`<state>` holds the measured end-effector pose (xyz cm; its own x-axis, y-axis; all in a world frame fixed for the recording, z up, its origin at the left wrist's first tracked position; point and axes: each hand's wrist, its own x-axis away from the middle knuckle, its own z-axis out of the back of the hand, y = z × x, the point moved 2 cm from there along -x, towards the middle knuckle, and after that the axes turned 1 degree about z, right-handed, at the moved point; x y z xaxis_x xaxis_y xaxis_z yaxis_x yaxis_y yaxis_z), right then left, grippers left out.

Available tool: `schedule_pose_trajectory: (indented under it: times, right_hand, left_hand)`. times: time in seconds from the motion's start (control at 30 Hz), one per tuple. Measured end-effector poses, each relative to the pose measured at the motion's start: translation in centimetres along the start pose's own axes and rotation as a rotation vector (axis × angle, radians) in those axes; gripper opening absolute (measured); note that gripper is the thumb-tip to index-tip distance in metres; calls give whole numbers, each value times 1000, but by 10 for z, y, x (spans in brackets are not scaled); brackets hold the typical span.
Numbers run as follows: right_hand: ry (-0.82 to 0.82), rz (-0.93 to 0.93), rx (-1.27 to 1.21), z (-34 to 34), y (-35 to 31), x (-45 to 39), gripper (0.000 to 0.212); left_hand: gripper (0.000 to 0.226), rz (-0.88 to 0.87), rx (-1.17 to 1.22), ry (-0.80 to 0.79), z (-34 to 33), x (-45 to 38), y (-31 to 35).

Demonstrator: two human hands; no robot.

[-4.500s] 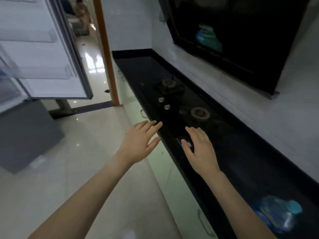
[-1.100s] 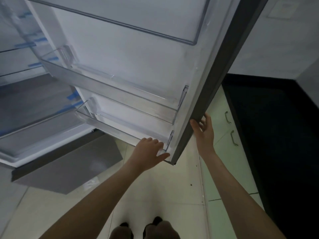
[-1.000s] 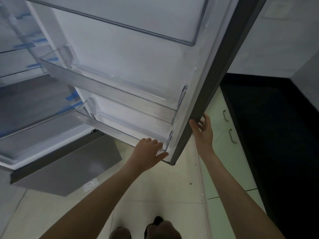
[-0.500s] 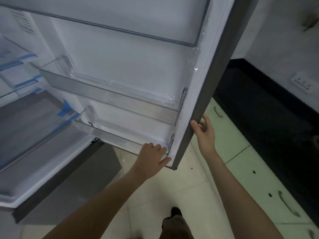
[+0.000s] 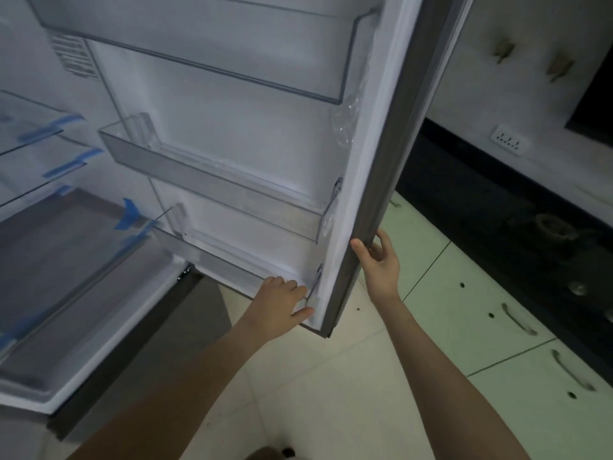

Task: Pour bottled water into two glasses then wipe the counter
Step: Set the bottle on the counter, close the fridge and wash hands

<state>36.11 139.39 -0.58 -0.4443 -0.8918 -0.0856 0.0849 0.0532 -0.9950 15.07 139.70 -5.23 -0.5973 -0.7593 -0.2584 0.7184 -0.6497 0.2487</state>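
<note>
An open fridge door (image 5: 391, 154) fills the middle of the head view, its clear door bins (image 5: 212, 180) holding nothing. My left hand (image 5: 282, 303) presses against the door's inner lower corner, thumb along the bottom edge. My right hand (image 5: 378, 260) grips the door's grey outer edge, thumb on the inside and fingers round the outside. The black counter (image 5: 481, 200) runs along the right. No bottle, glass or cloth shows.
The fridge interior (image 5: 59, 260) with glass shelves and blue tape opens at the left. A gas hob burner (image 5: 550, 227) sits on the counter, pale green cabinet fronts (image 5: 497, 327) with handles below it. A wall socket (image 5: 509, 144) is on the white wall. Pale floor tiles lie below.
Earlier both hands hovered by the counter; since then they took hold of the fridge door. Over the last second the view has swung right, showing more counter; the hands keep their hold.
</note>
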Motion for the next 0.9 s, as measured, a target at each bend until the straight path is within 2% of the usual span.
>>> schedule_pose_trajectory:
  times: [0.07,0.23,0.37,0.47,0.6,0.9]
  right_hand:
    - [27,0,2,-5,0,19,61]
    - [102,26,64,-21,-3,69,41]
    - [152,61,93,-37,-10,110,42]
    - [181,57,99,-50,-14,140,49]
    - [220,57,130,-68,-22,173,39]
    - [260,54,180,-103,-26,223,39]
  left_hand:
    - [28,-16,13,9,5,14,-1]
    - [23,-33,61,-5,19,52,-7]
    - [24,5,99,-43,36,84,-15]
    - [25,33,116,-133,49,104,-25]
    - [26,15,130,-246,67,129,-38]
    - [25,-83,102,-282,87,168,-74]
